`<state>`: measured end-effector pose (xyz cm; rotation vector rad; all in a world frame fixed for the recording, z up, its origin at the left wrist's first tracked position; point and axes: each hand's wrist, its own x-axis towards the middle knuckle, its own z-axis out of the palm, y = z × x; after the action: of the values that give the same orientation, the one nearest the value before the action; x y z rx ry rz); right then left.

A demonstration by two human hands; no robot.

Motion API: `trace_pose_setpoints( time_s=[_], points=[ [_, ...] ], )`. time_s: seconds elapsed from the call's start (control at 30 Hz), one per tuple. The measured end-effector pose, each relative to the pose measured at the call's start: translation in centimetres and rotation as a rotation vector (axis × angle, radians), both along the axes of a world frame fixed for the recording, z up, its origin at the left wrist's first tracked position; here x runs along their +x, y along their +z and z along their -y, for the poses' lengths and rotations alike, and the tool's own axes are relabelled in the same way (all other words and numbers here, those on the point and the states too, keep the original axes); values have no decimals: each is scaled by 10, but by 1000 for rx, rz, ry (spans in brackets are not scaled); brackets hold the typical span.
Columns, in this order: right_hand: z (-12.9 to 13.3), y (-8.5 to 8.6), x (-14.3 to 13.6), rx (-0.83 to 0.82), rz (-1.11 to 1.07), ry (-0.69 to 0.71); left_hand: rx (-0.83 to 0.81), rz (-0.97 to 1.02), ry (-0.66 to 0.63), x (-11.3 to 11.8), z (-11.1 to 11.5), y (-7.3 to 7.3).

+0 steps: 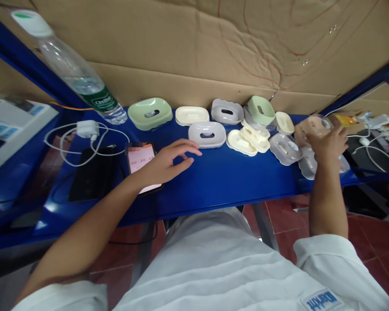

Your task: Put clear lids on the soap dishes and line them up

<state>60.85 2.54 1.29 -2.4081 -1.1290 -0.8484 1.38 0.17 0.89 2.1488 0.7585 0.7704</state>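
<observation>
My left hand (pixel 170 163) hovers over the blue table with its fingers loosely stretched out, holding nothing. Just beyond its fingertips lies a pale grey oval soap-dish-like tray (pixel 207 134) with a slot in the middle. On the right, my right hand (pixel 329 144) reaches down over several clear plastic covers, its fingers spread. One clear cover (pixel 311 125) sits under its thumb side, and another clear cover (pixel 307 163) lies below the palm. Whether the fingertips touch them is hard to see. A further clear cover (pixel 285 149) rests just left of this hand.
Along the back stand a green tray (pixel 150 113), a cream insert (pixel 192 115), a grey tray (pixel 227 111) and a smaller green piece (pixel 261 109). Cream inserts (pixel 241 142) overlap mid-right. A phone (pixel 141 160), water bottle (pixel 81 77) and white charger cable (pixel 87 129) are at left.
</observation>
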Motion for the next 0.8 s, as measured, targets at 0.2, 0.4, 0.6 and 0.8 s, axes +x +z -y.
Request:
trace_pose_setpoints(
  time_s=[0.2, 0.4, 0.6, 0.8],
  points=[
    [6, 44, -98, -140, -2, 301, 414, -415, 112, 1, -7, -16],
    [14, 4, -248, -411, -22, 1111, 525, -537, 133, -5, -14, -21],
    [18, -29, -264, -420, 72, 1115, 540, -475, 225, -6, -15, -17],
    [32, -24, -270, -501, 130, 1351, 386, -192, 354, -4, -9, -8]
  ],
)
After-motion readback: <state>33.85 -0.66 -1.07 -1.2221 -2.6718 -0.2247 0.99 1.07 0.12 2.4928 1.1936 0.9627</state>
